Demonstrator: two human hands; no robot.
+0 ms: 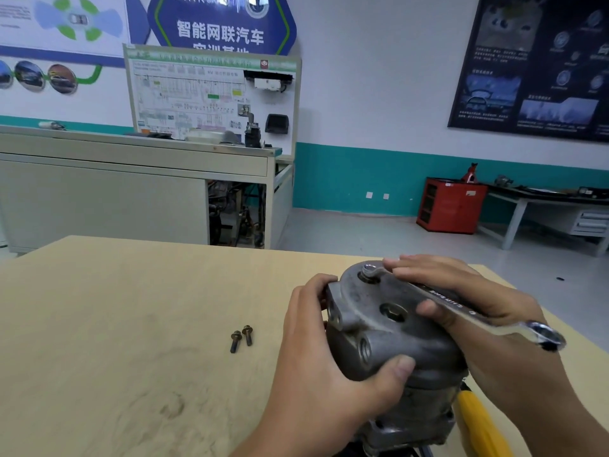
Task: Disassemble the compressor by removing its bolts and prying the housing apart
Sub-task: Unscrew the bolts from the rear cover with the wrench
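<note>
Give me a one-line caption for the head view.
Left hand steadies the compressor, right hand holds a wrench on its top bolt; two loose bolts lie on the table.

One wide-angle view from a camera worn on the person's head faces forward and tilts down, close over the left hand (329, 357) and right hand (487, 291) at the desk (131, 324) (far edge near mid-frame), the workshop's back wall (379, 94) well beyond.
</note>
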